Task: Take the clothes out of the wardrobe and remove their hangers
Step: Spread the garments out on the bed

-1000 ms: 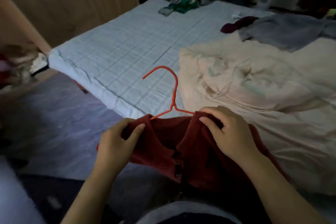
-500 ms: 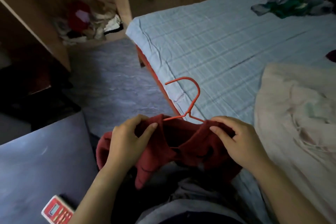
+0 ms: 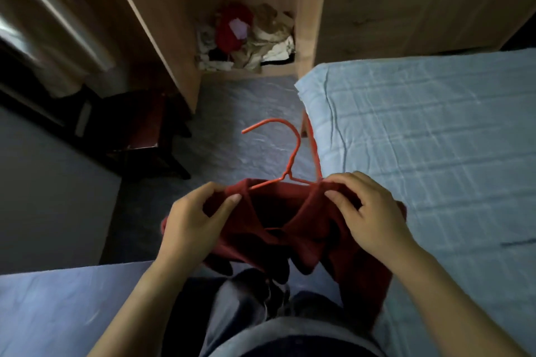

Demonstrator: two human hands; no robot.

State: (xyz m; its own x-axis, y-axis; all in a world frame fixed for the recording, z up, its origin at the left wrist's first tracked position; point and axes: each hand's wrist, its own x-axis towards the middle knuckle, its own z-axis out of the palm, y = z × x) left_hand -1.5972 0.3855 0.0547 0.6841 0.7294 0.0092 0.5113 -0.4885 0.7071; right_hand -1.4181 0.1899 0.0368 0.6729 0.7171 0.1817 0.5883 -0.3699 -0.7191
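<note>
A dark red garment (image 3: 278, 226) hangs in front of me at waist height on an orange wire hanger (image 3: 290, 159), whose hook sticks up out of the collar. My left hand (image 3: 194, 220) pinches the left side of the collar between thumb and fingers. My right hand (image 3: 368, 211) grips the right side of the collar. The hanger's shoulders are hidden inside the cloth. The open wooden wardrobe (image 3: 307, 9) stands ahead.
A heap of crumpled clothes (image 3: 246, 38) lies on the wardrobe floor. A bed with a light blue checked sheet (image 3: 435, 139) fills the right. A dark stool (image 3: 139, 130) stands at the left, and blue-grey carpet (image 3: 237, 113) lies between.
My view has swung left from the bed towards the wardrobe. Both hands have kept their hold on the red garment's collar, with the hanger still in it.
</note>
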